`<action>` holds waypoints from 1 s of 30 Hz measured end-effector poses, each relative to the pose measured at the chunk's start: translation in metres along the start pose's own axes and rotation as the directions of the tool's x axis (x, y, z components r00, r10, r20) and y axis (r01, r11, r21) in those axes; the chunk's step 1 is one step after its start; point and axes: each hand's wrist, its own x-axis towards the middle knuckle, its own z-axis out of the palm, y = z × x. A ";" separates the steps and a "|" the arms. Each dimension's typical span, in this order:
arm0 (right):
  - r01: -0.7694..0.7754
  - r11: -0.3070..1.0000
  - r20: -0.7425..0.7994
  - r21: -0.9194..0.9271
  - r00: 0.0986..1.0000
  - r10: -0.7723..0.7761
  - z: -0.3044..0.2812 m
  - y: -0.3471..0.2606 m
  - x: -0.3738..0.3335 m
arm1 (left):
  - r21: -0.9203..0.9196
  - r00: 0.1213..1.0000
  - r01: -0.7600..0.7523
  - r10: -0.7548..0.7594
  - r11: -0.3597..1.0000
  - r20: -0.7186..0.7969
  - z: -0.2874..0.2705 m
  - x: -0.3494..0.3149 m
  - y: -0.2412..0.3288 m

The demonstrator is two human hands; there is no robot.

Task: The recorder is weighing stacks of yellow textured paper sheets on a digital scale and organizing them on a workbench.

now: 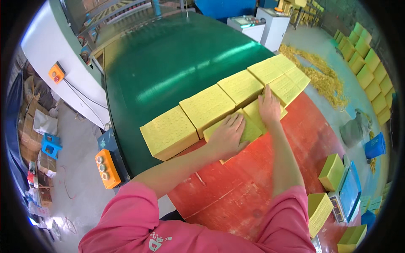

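Several yellow blocks (pixel 206 106) that look like thick stacks of paper stand in a slanting row where the green belt meets the red table. A second, nearer row is pressed against it. My left hand (pixel 228 133) lies flat across a near block (pixel 252 126), fingers stretched out. My right hand (pixel 269 107) rests on the neighbouring near block (pixel 254 113), its fingertips reaching to the seam with the back row. Neither hand is wrapped round a block. Part of the near blocks is hidden under my hands.
The green conveyor belt (pixel 177 63) stretches away ahead, and the red tabletop (pixel 236 185) lies nearest me. An orange button box (pixel 107 168) sits at the belt's left corner. A scale (pixel 349 192) stands at right among loose yellow blocks (pixel 319 213). Yellow scraps (pixel 320 80) litter the floor.
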 end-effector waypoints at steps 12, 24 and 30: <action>-0.066 0.997 -0.106 -0.045 0.992 0.061 -0.094 0.000 -0.198 | -0.095 0.991 -0.048 0.060 0.994 0.119 -0.047 -0.130 0.154; -0.224 0.974 -0.158 -0.028 0.963 0.217 -0.191 -0.047 -0.408 | -0.234 0.889 -0.242 0.312 0.942 0.336 -0.099 -0.270 0.247; -0.325 0.820 -0.325 0.472 0.800 0.505 -0.256 -0.140 -0.496 | -0.207 0.903 -0.263 0.316 0.942 0.291 -0.098 -0.283 0.240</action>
